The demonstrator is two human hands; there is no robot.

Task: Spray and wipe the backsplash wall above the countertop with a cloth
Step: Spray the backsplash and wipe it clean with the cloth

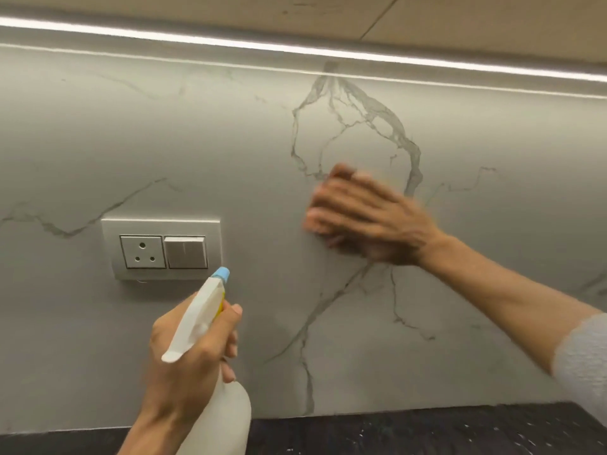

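Observation:
The backsplash wall (230, 152) is pale marble with grey veins. My right hand (364, 218) is pressed flat against it right of centre, blurred with motion. A reddish-brown cloth (341, 239) shows only at the edges under the palm and fingers. My left hand (187, 359) holds a white spray bottle (226, 418) low in the middle, one finger on the trigger. Its blue nozzle (220, 274) points up at the wall, just below the switch plate.
A white plate with a three-pin socket and a rocker switch (162, 249) sits on the wall left of centre. A dark countertop (427, 431) runs along the bottom. A light strip (295, 49) glows under the wooden cabinet above.

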